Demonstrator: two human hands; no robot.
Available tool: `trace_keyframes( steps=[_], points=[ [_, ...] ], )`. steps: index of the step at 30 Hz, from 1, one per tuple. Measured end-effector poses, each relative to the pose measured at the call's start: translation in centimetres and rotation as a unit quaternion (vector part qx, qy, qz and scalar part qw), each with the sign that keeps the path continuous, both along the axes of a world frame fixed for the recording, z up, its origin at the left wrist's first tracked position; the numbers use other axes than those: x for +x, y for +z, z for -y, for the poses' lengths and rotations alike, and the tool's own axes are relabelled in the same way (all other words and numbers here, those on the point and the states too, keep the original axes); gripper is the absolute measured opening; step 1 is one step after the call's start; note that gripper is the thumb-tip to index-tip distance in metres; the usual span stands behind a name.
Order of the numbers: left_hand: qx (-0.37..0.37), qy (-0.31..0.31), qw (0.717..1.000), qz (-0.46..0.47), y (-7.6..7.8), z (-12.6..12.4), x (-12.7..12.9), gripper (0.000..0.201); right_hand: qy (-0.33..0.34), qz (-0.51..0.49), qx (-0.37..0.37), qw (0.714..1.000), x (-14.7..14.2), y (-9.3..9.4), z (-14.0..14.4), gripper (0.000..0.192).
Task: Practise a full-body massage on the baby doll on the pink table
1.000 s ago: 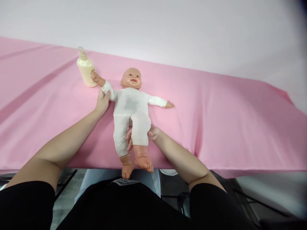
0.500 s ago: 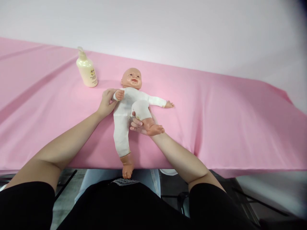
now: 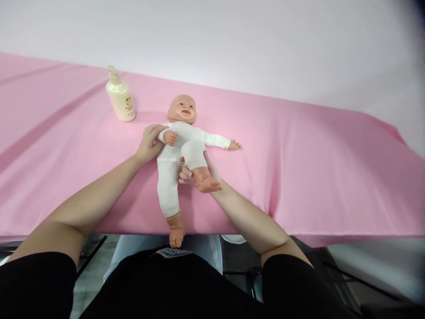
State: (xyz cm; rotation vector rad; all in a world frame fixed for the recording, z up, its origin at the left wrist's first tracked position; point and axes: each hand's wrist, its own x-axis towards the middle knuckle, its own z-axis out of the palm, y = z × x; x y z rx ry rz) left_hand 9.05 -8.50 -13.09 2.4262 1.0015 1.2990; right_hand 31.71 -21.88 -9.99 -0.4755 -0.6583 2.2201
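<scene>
A: Item 1, doll (image 3: 175, 150): mid table (image 3: 299, 168), on its back, head far, feet near us, long axis near-far.

B: Hands?

A: Our left hand (image 3: 148, 144) grips its folded arm; right hand (image 3: 194, 170) clasps the bent leg. Bottle (image 3: 120, 95) far-left, untouched.

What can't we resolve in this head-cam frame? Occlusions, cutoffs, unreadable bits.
- Head view: print on the lotion bottle is too small to read.
- Right hand: palm and most fingers hidden under the doll's bent leg.
- Left hand: fingertips hidden behind the doll's arm.
- Pink sheet: cut off by both side edges.
- Under the table: blocked by the person's dark clothing.
</scene>
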Motion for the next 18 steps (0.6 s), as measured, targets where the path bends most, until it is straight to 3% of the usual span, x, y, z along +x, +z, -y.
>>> trace_keyframes(
  steps=[5, 10, 12, 14, 16, 18],
  points=[
    [-0.060, 0.019, 0.989, 0.130, -1.4, -1.5, -0.1, 0.048, 0.059, -0.016, 0.075, 0.995, 0.3, -1.7, 0.4, 0.072],
    [-0.138, 0.035, 0.959, 0.245, -2.7, -2.9, -0.4, 0.058, 0.151, -0.016, 0.160, 0.975, 0.7, -2.9, 0.0, 0.079],
    [-0.158, 0.032, 0.946, 0.281, -2.8, -3.2, -0.5, 0.061, 0.211, 0.004, 0.180, 0.961, 0.8, -2.5, -0.2, 0.079],
    [-0.176, 0.027, 0.934, 0.309, -2.8, -3.3, -0.6, 0.062, 0.265, 0.040, 0.181, 0.946, 0.8, -1.7, -0.4, 0.064],
    [-0.182, 0.026, 0.931, 0.317, -2.7, -3.3, -0.7, 0.061, 0.294, 0.079, 0.168, 0.938, 0.7, -0.8, -0.4, 0.047],
    [-0.176, 0.029, 0.936, 0.305, -2.7, -3.2, -0.7, 0.060, 0.300, 0.095, 0.153, 0.937, 0.6, -0.1, -0.4, 0.043]
  ],
)
